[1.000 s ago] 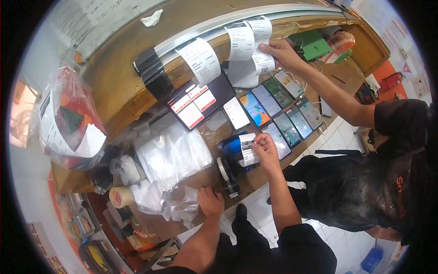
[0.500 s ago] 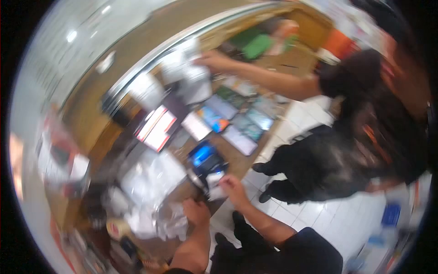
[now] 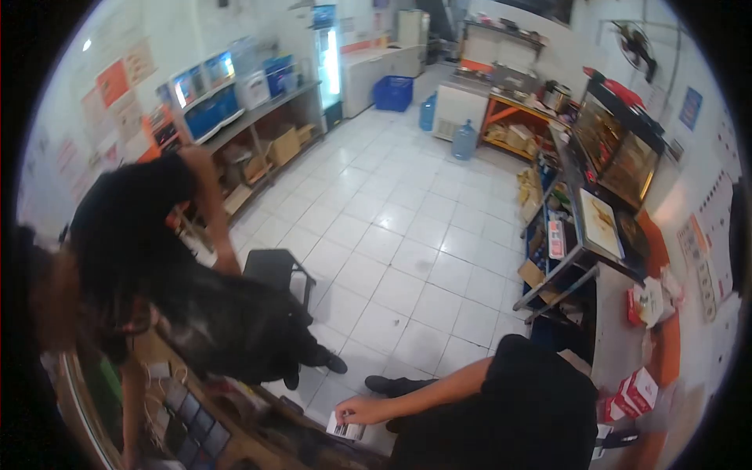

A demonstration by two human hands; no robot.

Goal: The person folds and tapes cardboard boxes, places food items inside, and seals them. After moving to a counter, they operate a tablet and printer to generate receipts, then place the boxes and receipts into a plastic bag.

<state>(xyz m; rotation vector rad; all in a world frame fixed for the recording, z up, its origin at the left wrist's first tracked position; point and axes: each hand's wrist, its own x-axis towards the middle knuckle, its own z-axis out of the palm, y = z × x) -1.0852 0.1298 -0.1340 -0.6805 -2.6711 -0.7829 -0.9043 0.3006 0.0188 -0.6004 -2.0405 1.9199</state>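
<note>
My right hand (image 3: 359, 410) is low in the head view, its fingers closed on a small white printed paper slip (image 3: 345, 428). The slip hangs near the counter's edge, and dark print shows on its face. My left hand is out of view. To the left, several dark phones or tablets (image 3: 196, 427) lie on the wooden counter.
A co-worker in black (image 3: 204, 305) leans over the counter at left. A dark stool (image 3: 270, 270) stands behind them. White floor tiles (image 3: 384, 235) stretch to a blue crate (image 3: 393, 92) and water bottles (image 3: 464, 141). A metal worktable (image 3: 560, 282) and food display case (image 3: 619, 145) stand at right.
My view has swung from the counter and its small printer to the room. My right hand, earlier at the paper by the printer, now holds the slip away from it. My left hand has left view.
</note>
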